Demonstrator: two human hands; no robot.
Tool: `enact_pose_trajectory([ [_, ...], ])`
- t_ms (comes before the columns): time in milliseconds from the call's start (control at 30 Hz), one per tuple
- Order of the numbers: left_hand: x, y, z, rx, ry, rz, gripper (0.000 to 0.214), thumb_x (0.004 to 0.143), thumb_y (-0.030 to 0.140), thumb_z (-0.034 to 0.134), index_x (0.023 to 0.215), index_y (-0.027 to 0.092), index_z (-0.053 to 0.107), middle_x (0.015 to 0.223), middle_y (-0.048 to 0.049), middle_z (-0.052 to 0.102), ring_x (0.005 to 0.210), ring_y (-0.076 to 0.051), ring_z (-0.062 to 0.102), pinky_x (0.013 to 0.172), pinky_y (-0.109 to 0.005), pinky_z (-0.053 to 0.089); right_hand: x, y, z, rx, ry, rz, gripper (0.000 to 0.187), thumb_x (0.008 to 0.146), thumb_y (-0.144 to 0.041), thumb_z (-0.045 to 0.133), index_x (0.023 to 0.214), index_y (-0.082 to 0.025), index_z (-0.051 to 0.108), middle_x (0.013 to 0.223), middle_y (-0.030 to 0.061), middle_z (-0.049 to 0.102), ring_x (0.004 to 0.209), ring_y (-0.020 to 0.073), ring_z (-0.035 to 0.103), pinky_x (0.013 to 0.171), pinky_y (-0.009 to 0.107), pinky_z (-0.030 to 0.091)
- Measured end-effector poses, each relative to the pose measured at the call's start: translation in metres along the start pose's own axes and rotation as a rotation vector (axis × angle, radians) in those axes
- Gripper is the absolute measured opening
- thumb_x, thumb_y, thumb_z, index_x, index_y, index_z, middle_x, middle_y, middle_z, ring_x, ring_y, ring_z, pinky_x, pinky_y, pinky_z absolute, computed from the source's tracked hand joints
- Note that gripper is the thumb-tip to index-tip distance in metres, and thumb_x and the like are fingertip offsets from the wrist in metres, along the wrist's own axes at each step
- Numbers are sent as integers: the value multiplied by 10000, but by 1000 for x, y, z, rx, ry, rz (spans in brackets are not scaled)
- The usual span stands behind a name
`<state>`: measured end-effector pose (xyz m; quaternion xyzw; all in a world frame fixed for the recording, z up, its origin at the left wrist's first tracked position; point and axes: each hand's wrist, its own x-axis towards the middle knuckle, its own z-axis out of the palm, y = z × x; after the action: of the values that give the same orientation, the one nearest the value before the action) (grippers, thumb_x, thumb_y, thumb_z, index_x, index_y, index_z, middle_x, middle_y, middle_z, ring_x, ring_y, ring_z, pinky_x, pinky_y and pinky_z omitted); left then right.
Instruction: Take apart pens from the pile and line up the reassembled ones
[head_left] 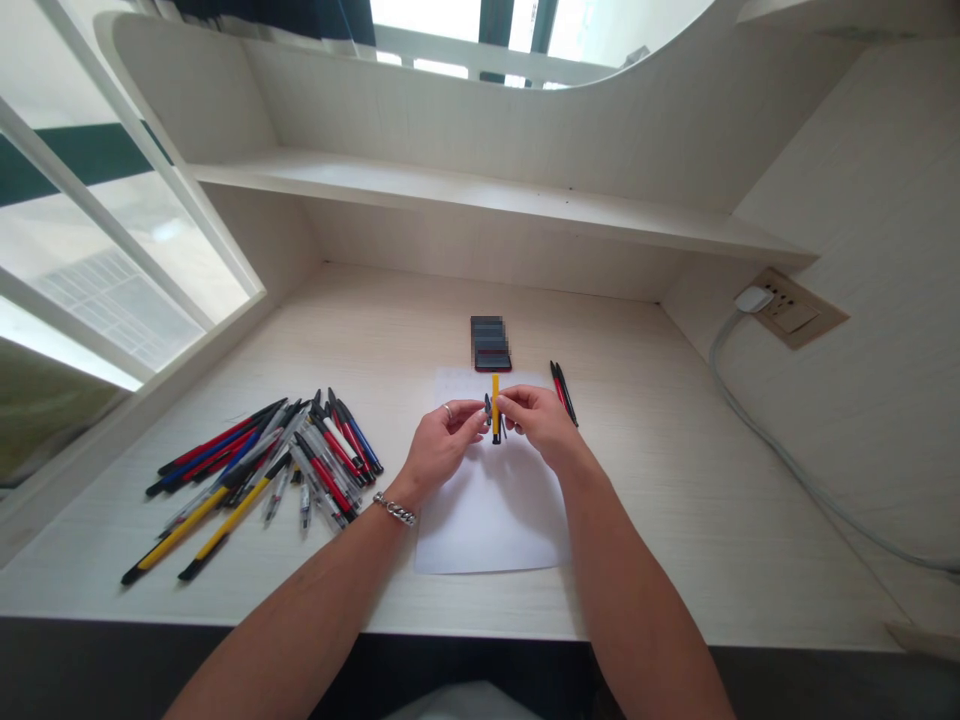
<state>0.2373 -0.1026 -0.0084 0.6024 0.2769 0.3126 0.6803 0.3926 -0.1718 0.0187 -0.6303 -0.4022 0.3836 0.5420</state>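
Note:
My left hand (441, 440), with a ring and a chain bracelet, pinches a small dark pen piece (487, 408) with a pointed end. Close beside it, my right hand (544, 420) grips a yellow pen barrel (496, 398) with a black lower end, held upright. A thin dark stick shows below the right fingers; I cannot make out what it is. Both hands are over a white sheet of paper (487, 535) on the desk. The fingers partly hide the small pieces.
Left lies a heap of pens (262, 455), some yellow, red, blue or clear. A phone (491, 343) is behind the paper. Two pens, red and black (564, 392), lie right of it. A white cable (780, 450) runs from a wall socket (799, 310); a shelf (510, 205) spans the back.

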Motion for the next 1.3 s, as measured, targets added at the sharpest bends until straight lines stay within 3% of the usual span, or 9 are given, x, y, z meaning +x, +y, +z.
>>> enact_pose_trajectory([
  [233,-1,2,-1,-60,-59,36,492,771,375,715,1173,124,585,783,-65,717,724,-170,664,673,-301,514,-9,-10,17,53,-141,-41,255,769,-387,649,848,-157,727,639,7,634,609,124,537,586,257,412],
  [333,-2,4,-2,-53,-61,27,483,768,357,716,1184,136,611,782,-56,712,714,-161,654,670,-292,504,-6,-6,12,-1,-79,-56,267,758,-400,662,855,-157,721,693,23,667,635,136,564,610,266,435],
  [533,-2,4,-1,-56,7,-13,396,753,357,719,1068,124,658,820,-78,719,740,-176,672,736,-327,521,8,12,-16,-461,247,-75,195,789,-326,609,869,-199,733,873,54,727,784,184,637,753,314,474],
  [700,-2,4,0,-50,31,-30,357,751,357,714,1005,111,668,869,-98,724,763,-173,676,770,-332,524,12,23,-23,-764,192,20,189,794,-256,603,903,-231,756,958,69,738,880,228,653,820,341,460],
  [900,-1,3,0,-52,26,-32,354,747,358,709,999,111,681,834,-88,723,741,-172,673,741,-325,525,8,21,-14,-900,170,18,212,814,-243,592,943,-257,759,937,80,736,885,241,651,786,325,446],
  [1100,-1,2,0,-20,19,-1,343,763,368,695,1010,130,695,838,-73,720,730,-159,662,716,-301,526,7,19,-12,-887,196,7,154,795,-220,601,849,-230,745,897,82,728,849,220,636,764,314,437],
  [1300,-1,1,-2,62,6,42,326,783,376,672,1016,151,717,864,-70,720,739,-153,635,721,-290,516,7,12,-10,-451,216,-57,152,779,-302,613,837,-185,691,848,50,720,773,173,647,722,285,486],
])
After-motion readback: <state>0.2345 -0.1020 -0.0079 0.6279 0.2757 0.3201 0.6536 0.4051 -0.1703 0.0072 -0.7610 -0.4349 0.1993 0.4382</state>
